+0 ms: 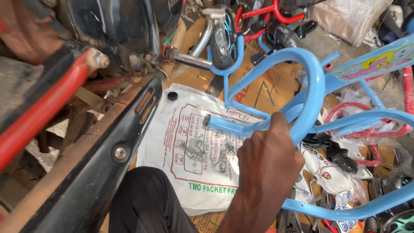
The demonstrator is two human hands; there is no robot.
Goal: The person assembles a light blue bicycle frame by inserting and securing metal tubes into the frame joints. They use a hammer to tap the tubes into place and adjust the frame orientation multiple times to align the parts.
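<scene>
My right hand (267,162) is shut on a light blue tube of a small bicycle frame (312,86), near where the straight tube meets the big curved loop. One finger reaches up against the loop. The tube's open end (207,119) points left over a white printed sack (166,138). Several small screws and bolts (202,151) lie scattered on the sack just left of my hand. My left hand is not in view. My knee in black trousers (144,198) is at the bottom centre.
A motorcycle's rusty exhaust with a black heat shield (116,146) and red frame tube (43,108) fills the left. Red frame tubes (366,112), white wrapped plastic parts (327,172), a chrome pipe (202,39) and cardboard (258,86) crowd the floor at right and back. A black cap (172,96) lies on the sack.
</scene>
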